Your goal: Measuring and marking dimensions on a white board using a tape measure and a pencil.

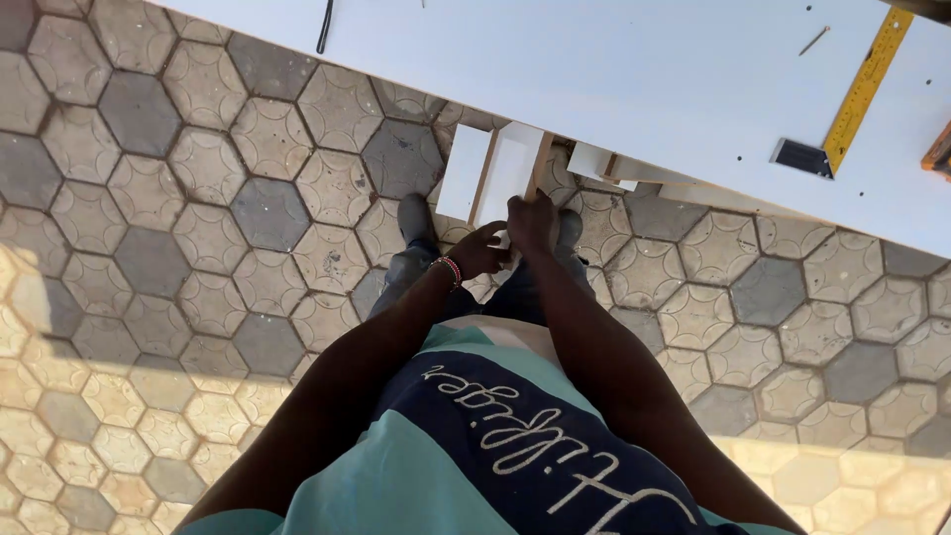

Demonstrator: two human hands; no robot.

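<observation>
You are looking straight down your own body at a floor of hexagonal paving stones (pixel 198 198), grey and tan, which fills the left half of the view. A black cable (pixel 325 25) hangs over the near edge of the desk at the top left. The white desk (pixel 594 69) runs slantwise across the top of the view.

Just left of centre, your left hand (pixel 478 250), with a beaded bracelet (pixel 451 269) at the wrist, is curled with its fingers bent close together at the lower end of a small white panel assembly (pixel 500 168). Whether those fingers actually grip the piece cannot be told. The assembly is made of flat white boards with pale wooden edges; it stands below the desk's near edge, above your shoes. Your right hand (pixel 532 220) is touching it just beside the left, fingers folded down over the board's lower edge, holding it.

Further right, more white offcuts (pixel 599 163) lie under the desk's edge. On the desk's right end lies a yellow try square (pixel 860 94) with a dark stock, and a single nail (pixel 814 41) lies to its left.
</observation>
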